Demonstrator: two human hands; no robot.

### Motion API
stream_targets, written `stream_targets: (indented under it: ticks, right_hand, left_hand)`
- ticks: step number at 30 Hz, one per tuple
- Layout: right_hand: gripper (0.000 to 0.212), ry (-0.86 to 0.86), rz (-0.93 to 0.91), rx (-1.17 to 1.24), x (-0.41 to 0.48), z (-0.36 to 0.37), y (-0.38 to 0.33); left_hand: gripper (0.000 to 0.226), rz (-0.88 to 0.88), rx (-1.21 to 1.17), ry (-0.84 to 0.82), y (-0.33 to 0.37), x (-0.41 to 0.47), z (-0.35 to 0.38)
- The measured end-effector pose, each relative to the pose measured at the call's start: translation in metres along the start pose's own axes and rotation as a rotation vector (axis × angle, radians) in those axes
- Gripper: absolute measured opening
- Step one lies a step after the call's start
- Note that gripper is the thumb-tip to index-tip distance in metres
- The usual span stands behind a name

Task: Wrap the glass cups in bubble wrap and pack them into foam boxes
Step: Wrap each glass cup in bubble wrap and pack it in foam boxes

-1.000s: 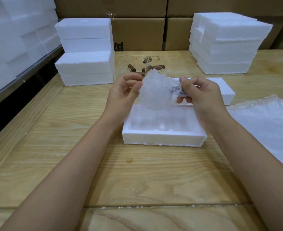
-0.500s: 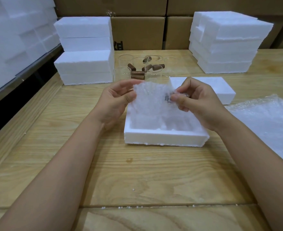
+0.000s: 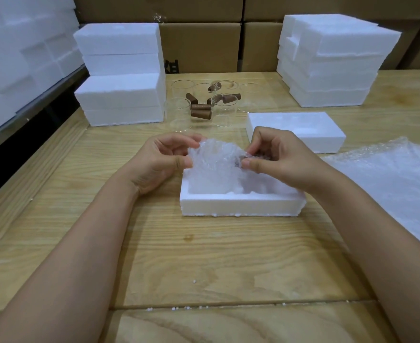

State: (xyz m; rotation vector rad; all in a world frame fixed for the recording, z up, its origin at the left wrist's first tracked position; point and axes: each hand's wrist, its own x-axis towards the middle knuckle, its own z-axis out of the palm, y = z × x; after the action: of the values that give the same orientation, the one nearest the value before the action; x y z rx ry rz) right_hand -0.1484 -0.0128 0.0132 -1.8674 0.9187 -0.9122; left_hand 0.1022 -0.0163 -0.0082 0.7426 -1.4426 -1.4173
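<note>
wrapped cup came down into foam box, left side; left hand and right hand each pinched its wrap. nearly seated.

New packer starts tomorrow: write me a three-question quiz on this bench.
1. True or false: the left hand and right hand both pinch the bubble-wrapped bundle.
2. Relative to the open foam box, the spare bubble wrap sheets lie: A) left, B) right, C) inside.
3. Fill in: the brown stoppers lie among the clear ___.
Key: 1 true; 2 B; 3 glass cups.
</note>
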Motion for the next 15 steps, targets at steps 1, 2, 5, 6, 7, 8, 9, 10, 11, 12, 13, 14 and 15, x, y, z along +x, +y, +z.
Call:
stream_targets:
  ticks: [1, 2, 5, 6, 7, 8, 9, 10, 11, 12, 13, 14, 15]
  right_hand:
    - [0.023, -0.008, -0.002, -0.029, 0.0004, -0.0001, 0.0006]
    - [0.023, -0.016, -0.007, -0.062, 0.0007, 0.0, 0.0012]
    - [0.021, -0.036, -0.024, -0.148, 0.0004, -0.0008, 0.0024]
    - [0.02, -0.046, -0.029, -0.181, -0.0002, -0.0013, 0.0022]
    - [0.019, -0.058, -0.032, -0.222, -0.0011, -0.0017, 0.0015]
    - [0.018, -0.069, -0.034, -0.264, -0.002, -0.0021, 0.0007]
    - [0.018, -0.08, -0.038, -0.298, -0.0029, -0.0026, -0.0002]
    - [0.018, -0.09, -0.045, -0.322, -0.0035, -0.0031, -0.0009]
    - [0.018, -0.096, -0.052, -0.343, -0.0039, -0.0033, -0.0017]
    - [0.019, -0.098, -0.055, -0.362, -0.0042, -0.0031, -0.002]
    - [0.02, -0.097, -0.056, -0.376, -0.0044, -0.0032, -0.0023]
    - [0.021, -0.095, -0.056, -0.383, -0.0045, -0.0028, -0.0023]
    - [0.021, -0.092, -0.053, -0.384, -0.0045, -0.0024, -0.0024]
  left_hand:
    - [0.044, -0.01, 0.006, -0.008, -0.0006, -0.0002, -0.0007]
    - [0.044, -0.019, 0.012, -0.021, -0.0009, -0.0005, -0.0011]
    - [0.042, -0.035, 0.041, -0.054, -0.0008, -0.0014, -0.0008]
    - [0.042, -0.043, 0.051, -0.058, -0.0005, -0.0016, -0.0004]
    - [0.042, -0.052, 0.058, -0.066, 0.0, -0.0018, -0.0002]
    - [0.041, -0.06, 0.063, -0.077, 0.0005, -0.002, 0.0001]
    - [0.04, -0.068, 0.068, -0.092, 0.0006, -0.0021, 0.0002]
    - [0.038, -0.076, 0.074, -0.106, 0.0008, -0.0024, 0.0003]
    - [0.035, -0.086, 0.075, -0.117, 0.0004, -0.0027, 0.0005]
    - [0.031, -0.096, 0.075, -0.117, 0.0, -0.0027, 0.0005]
    - [0.03, -0.103, 0.083, -0.108, -0.0007, -0.0023, 0.0002]
    - [0.033, -0.106, 0.091, -0.099, -0.0013, -0.0019, -0.0004]
    - [0.035, -0.106, 0.09, -0.098, -0.0021, -0.0019, -0.0009]
